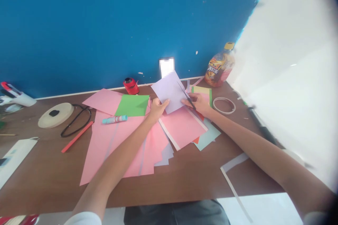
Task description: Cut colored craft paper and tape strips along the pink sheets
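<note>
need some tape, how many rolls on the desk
3: red spool by the wall, thin white roll right of the papers, wide beige roll at left; papers may hide more.

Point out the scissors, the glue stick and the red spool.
scissors (186,94), head view, on the blades
glue stick (114,119), head view, on the barrel
red spool (131,86), head view, on its side

On my screen a blue painted wall (105,24) fills the upper left of the frame, with some small chips on it. A large white surface (285,59) stands at the right side and looks very bright. Below the wall is the brown bench (185,186), and a thin white strip (79,95) runs along where they meet.
</note>
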A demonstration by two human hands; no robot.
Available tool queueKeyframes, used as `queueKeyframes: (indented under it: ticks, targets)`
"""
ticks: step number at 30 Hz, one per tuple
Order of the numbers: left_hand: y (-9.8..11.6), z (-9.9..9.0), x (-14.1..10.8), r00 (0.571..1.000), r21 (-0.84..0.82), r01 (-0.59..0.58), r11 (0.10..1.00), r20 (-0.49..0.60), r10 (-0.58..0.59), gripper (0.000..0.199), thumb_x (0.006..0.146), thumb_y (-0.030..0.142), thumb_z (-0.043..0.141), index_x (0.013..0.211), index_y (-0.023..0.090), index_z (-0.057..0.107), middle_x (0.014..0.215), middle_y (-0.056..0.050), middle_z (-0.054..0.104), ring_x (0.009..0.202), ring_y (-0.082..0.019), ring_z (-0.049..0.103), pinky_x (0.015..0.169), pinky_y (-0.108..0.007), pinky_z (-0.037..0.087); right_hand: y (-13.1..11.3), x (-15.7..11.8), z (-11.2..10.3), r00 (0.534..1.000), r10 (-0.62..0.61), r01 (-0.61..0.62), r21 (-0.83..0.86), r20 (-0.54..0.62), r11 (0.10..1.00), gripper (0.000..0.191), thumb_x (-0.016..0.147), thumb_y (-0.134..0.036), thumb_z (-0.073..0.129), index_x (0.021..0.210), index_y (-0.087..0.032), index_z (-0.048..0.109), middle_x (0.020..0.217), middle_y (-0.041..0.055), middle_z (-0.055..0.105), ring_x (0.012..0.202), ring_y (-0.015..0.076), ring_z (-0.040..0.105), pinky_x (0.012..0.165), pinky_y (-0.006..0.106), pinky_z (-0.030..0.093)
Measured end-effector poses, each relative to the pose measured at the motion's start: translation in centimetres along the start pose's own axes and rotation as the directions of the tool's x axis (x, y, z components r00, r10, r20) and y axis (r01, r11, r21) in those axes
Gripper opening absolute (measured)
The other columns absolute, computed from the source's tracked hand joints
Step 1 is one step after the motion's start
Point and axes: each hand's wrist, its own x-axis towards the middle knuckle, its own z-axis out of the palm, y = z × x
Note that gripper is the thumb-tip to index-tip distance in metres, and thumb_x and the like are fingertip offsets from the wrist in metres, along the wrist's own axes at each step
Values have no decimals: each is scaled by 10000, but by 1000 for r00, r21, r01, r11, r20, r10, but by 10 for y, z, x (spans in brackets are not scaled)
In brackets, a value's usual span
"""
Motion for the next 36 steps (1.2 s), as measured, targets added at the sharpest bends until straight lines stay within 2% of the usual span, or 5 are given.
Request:
queueKeyframes:
  ticks: [7,20,30,36]
  targets:
    - [1,-1,-1,1000,-2,12,1000,-5,-12,378,745,420,767,988,132,747,991,-116,759,890,-242,694,809,-352,535,1,0,0,1000,4,-5,-27,-14,1000,496,650,-622,791,686,-213,514,548,-45,504,482,102,406,470,270,307]
    - [0,-1,-1,1000,-10,-2,1000,-3,2,392,737,423,771,1006,139,742,1014,-116,759,916,-249,699,824,-362,541,1,0,0,998,-29,24,-95,-52,995,437,672,-573,792,711,-194,578,564,-42,495,518,104,408,487,268,301]
    - [0,-1,-1,1000,25,1,1000,-10,0,411,751,434,758,1015,120,739,1019,-125,757,907,-248,695,814,-356,542,6,1,0,997,-60,53,-124,-55,991,450,706,-579,762,664,-200,523,562,-44,466,523,99,388,486,263,282]
    - [-4,-1,1,1000,-32,-2,999,0,2,436,743,429,767,1048,119,733,1049,-129,754,927,-249,696,815,-348,538,9,3,-1,995,-78,72,-114,-53,991,438,710,-568,767,673,-196,538,597,-43,444,557,101,383,511,264,283]
